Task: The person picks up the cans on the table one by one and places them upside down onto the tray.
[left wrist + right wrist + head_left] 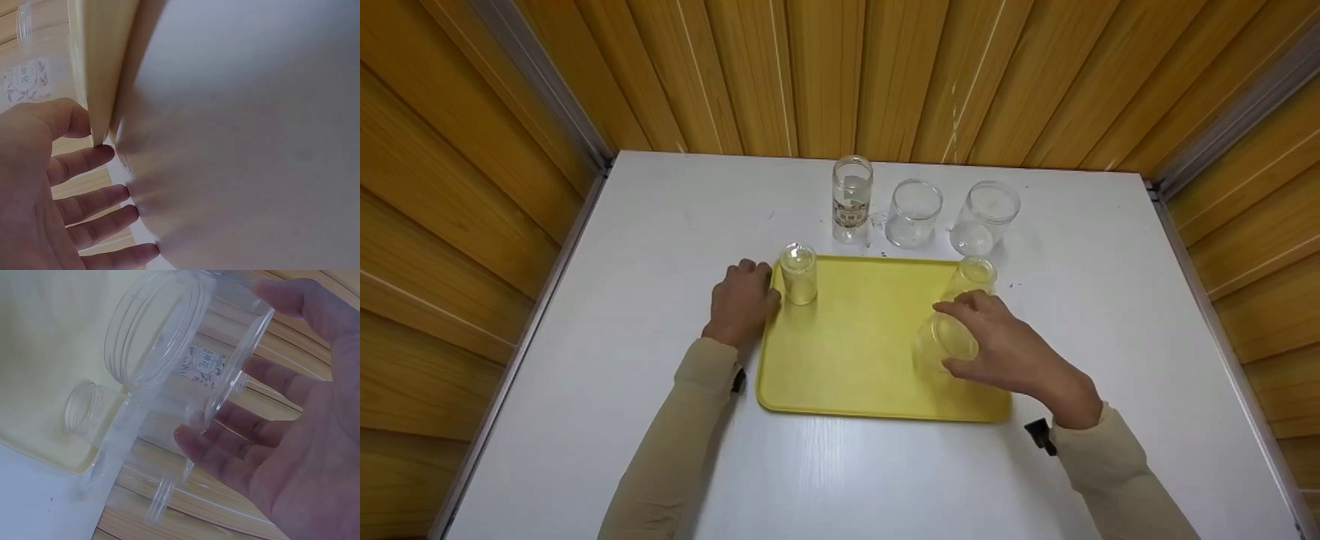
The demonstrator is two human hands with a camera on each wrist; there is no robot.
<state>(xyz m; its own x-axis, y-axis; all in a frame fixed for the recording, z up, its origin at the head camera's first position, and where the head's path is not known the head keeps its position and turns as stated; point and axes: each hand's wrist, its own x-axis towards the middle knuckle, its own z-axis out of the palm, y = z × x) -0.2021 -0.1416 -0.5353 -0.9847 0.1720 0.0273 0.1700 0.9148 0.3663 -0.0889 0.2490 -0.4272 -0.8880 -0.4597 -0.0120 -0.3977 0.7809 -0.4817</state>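
Note:
My right hand [1016,349] grips a wide clear jar [169,399] by its base, thumb on one side and fingers on the other. The jar is upside down, its threaded mouth toward the right part of a yellow tray [847,360]. Just beyond it, a smaller clear jar [976,271] stands inverted near the tray's far right corner. At the tray's left edge rests my left hand [741,300], its thumb [76,121] against the rim and fingertips down on the table. Beside that hand, a slim clear jar [799,281] stands inverted on the tray.
Behind the tray stand a tall clear jar with a printed label [851,210] and two wide, clear jars, one in the middle [913,221] and one at right [986,221], mouths up. Wood-patterned panels [825,75] border the white table [675,217] at the back and sides.

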